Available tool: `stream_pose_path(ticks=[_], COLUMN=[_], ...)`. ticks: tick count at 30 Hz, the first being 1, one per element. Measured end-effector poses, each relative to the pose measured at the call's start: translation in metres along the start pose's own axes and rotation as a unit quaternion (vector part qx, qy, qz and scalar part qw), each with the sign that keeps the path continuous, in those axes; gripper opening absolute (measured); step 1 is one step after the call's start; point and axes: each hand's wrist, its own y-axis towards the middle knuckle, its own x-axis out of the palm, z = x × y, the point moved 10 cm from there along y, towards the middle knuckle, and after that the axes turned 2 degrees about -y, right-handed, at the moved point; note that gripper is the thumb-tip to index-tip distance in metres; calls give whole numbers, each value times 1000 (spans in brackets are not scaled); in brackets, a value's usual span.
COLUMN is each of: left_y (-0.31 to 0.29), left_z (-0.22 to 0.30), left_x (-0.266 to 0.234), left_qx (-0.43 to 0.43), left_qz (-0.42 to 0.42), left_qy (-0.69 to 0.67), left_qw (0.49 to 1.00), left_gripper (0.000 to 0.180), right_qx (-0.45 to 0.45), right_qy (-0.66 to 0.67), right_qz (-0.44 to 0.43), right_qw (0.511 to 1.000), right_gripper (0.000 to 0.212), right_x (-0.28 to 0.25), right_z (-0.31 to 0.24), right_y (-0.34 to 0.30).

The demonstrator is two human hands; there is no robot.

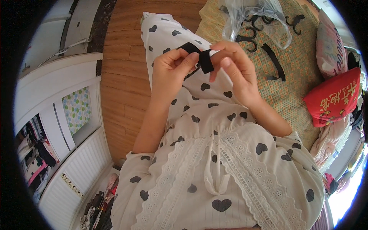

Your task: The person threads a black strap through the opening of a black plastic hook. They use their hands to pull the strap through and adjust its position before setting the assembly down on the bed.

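Observation:
My left hand (175, 69) pinches a black strap (206, 62) between thumb and fingers, above my lap. It looks like a flat fabric band, folded or looped, with a dark part hanging under the thumb. My right hand (240, 73) is close on the right, thumb apart from the curved fingers. Its fingertips meet the strap's right end, where a small white patch shows; part of these fingers is hidden behind the band. Beyond, on the patterned mat (285, 96), lie another black strap (275, 63) and several black double hooks (294, 25).
A clear plastic bag (281, 36) with black hooks in it lies at the far right. Red (333, 97) and pink-white (327, 46) cushions or packages sit along the mat's right side. Wooden floor (122, 76) and a white cabinet (73, 153) are on the left.

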Motion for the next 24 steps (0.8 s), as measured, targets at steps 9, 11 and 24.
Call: stream_pose_path(ticks=[9, 11, 24], left_y=[-13, -15, -15], left_z=[28, 36, 31], left_x=[15, 19, 14], left_qx=[119, 124, 90], left_qz=[14, 19, 38], left_qy=[95, 103, 87], left_qw=[988, 987, 991], left_gripper=[11, 11, 15], right_qx=[-92, -122, -345], right_qy=[-244, -264, -381], right_qz=[-13, 0, 1], right_qw=[965, 957, 858], right_gripper=[24, 24, 29], right_x=[-6, -7, 8], right_z=[-23, -31, -47], right_y=[6, 6, -22])
